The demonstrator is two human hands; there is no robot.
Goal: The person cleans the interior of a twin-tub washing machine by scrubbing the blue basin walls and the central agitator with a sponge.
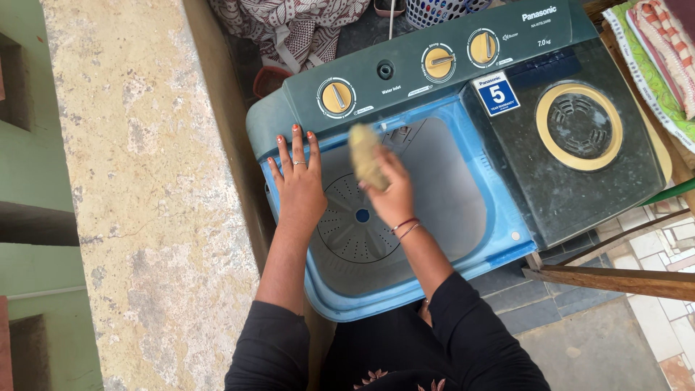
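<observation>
The yellowish scrubbing pad [366,156] in your right hand [391,192] is motion-blurred, so you cannot tell its texture or exact shape; it sits over the back part of the open wash tub [441,188] of the twin-tub washing machine [405,80], just below the dark green control panel [507,32]. Your right fingers are curled tightly around the pad and mostly hidden behind it, the wrist with its thin bangles bent down into the tub. Your left hand [298,181] lies flat with fingers spread, painted nails pointing toward the panel, pressed on the tub's blue plastic rim [499,217] at the machine's left back corner; it holds nothing. Both forearms reach forward from black sleeves, the left nearly straight, the right angled inward. Inside the tub the grey round pulsator disc [347,239] is partly covered by your right arm. To the machine's right side sits the dark spinner lid with a yellow ring [579,124]. Left of the machine runs a rough concrete ledge [137,181]. Folded cloths [662,58] beyond the machine's right edge are cut off by the frame.
</observation>
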